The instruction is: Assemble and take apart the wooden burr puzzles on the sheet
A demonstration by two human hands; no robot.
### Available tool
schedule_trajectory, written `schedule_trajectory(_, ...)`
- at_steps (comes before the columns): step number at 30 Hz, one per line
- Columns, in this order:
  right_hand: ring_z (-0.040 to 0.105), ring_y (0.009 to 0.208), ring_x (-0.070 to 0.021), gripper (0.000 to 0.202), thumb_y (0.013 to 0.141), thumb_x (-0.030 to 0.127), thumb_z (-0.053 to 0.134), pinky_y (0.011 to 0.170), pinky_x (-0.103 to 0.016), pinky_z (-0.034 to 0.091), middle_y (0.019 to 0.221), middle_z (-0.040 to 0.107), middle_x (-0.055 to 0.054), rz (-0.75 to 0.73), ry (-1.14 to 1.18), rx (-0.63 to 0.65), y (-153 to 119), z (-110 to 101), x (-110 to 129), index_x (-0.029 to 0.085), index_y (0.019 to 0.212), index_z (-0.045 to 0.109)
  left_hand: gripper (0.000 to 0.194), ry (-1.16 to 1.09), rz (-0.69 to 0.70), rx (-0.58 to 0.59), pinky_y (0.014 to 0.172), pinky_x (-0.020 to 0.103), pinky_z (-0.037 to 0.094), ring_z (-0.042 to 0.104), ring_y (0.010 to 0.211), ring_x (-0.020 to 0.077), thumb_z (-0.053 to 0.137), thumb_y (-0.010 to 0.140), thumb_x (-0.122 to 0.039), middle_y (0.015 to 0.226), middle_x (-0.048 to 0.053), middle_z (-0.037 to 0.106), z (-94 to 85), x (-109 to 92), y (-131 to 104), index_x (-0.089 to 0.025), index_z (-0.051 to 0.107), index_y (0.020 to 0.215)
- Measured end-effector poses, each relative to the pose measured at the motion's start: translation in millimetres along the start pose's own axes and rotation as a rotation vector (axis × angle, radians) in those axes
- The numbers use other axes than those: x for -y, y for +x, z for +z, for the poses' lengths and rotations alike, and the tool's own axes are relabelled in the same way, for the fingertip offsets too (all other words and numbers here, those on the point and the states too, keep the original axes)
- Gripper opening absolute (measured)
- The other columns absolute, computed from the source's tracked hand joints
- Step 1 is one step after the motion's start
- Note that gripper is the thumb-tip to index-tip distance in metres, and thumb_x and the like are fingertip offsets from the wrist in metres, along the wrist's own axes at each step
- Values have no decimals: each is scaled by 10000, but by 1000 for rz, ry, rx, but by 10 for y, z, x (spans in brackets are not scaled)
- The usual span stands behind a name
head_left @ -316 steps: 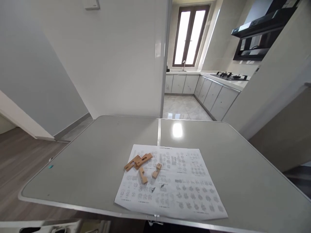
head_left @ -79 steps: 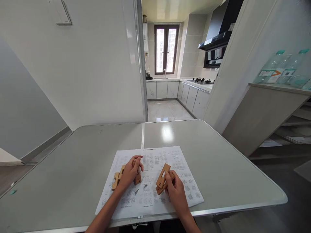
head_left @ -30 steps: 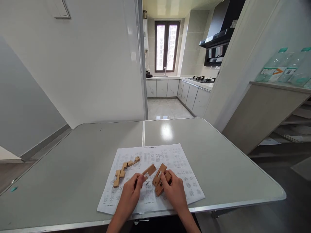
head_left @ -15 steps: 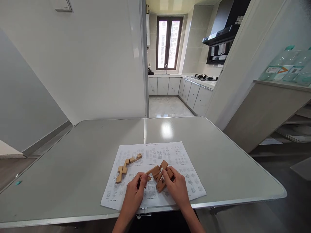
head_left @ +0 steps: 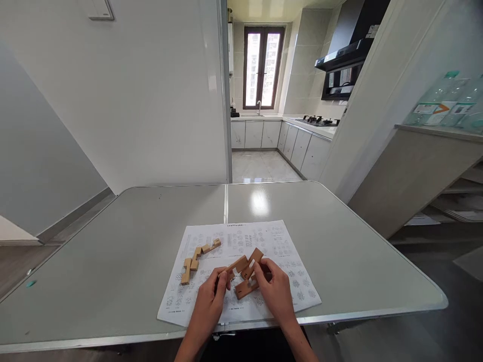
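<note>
Wooden burr puzzle pieces with notches are in both hands above a printed sheet (head_left: 302, 296). My left hand (head_left: 210, 296) pinches one notched wooden piece (head_left: 238, 263), which points up to the right. Between the fingers of my right hand (head_left: 278, 291) is a tilted wooden piece (head_left: 256, 255) with a dark mark on its lower end. Below it sits another notched piece (head_left: 245, 289) marked "1", its right end hidden by my right fingers. The pieces meet or overlap between my hands; whether they interlock I cannot tell. Several lighter notched pieces (head_left: 187, 271) lie on the sheet's left side.
Small line diagrams cover the sheet, which lies near the front edge of the grey folding table (head_left: 358, 271). A metal seam (head_left: 226, 201) crosses the tabletop. A small teal object (head_left: 30, 284) is at the far left edge. Plastic bottles (head_left: 433, 108) stand on a shelf at right.
The piece marked "1" has shifted left and turned flatter beneath the others. Both hands stay in nearly the same place, still gripping pieces.
</note>
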State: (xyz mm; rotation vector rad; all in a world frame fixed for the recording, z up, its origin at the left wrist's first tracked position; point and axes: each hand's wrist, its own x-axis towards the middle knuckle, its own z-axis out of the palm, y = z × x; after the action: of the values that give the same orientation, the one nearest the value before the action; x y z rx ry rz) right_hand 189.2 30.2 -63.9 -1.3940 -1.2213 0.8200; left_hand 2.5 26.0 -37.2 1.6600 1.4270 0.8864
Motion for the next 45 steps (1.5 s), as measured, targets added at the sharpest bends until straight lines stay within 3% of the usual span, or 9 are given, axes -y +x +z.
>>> schedule_trajectory(12, 735, 775, -221, 390, 981, 560, 541, 668, -271, 581, 900, 774, -63, -16, 81, 32, -29, -1, 77, 198, 957, 683, 385, 80, 84, -29, 720, 304, 469, 619, 733, 218, 384, 1054, -508, 806, 16, 671, 36, 46, -23, -227, 645, 1084)
schedule_trajectory(18, 697, 662, -182, 354, 1003, 532, 533, 564, -237, 536, 823, 760, -36, -73, -4, 27, -67, -7, 94, 210, 988, 680, 380, 99, 113, -47, 735, 312, 488, 632, 730, 223, 385, 1054, -505, 809, 22, 683, 36, 25, -32, -236, 650, 1102)
schedule_trajectory(26, 750, 873, -218, 382, 1033, 455, 510, 687, -274, 610, 1092, 781, -90, -182, 15, 65, -69, -10, 111, 216, 1260, 703, 374, 68, 67, -41, 691, 291, 457, 614, 704, 210, 376, 1054, -513, 779, 4, 652, 46, 80, -15, -237, 627, 1087)
schedule_trajectory(32, 644, 674, -151, 427, 1053, 339, 469, 571, -256, 556, 1089, 722, -71, -324, -59, 159, -66, 3, 102, 267, 1463, 566, 404, -15, 13, -83, 642, 283, 441, 588, 656, 202, 377, 1033, -566, 733, -13, 604, 42, 117, 18, -233, 604, 1022)
schedule_trajectory(37, 614, 702, -143, 522, 1050, 263, 442, 562, -249, 539, 1195, 650, -81, -359, -42, 248, -83, 14, 88, 302, 1569, 409, 396, -113, -15, -80, 630, 272, 448, 541, 633, 182, 408, 1021, -573, 728, -19, 570, 46, 143, 15, -224, 595, 1033)
schedule_trajectory(45, 609, 668, -123, 598, 1031, 238, 454, 582, -234, 563, 1184, 639, -64, -398, -103, 305, -87, 2, 137, 336, 1606, 325, 392, -161, -10, 0, 623, 260, 422, 469, 619, 163, 401, 1031, -563, 744, -22, 532, 31, 45, 11, -214, 579, 1020)
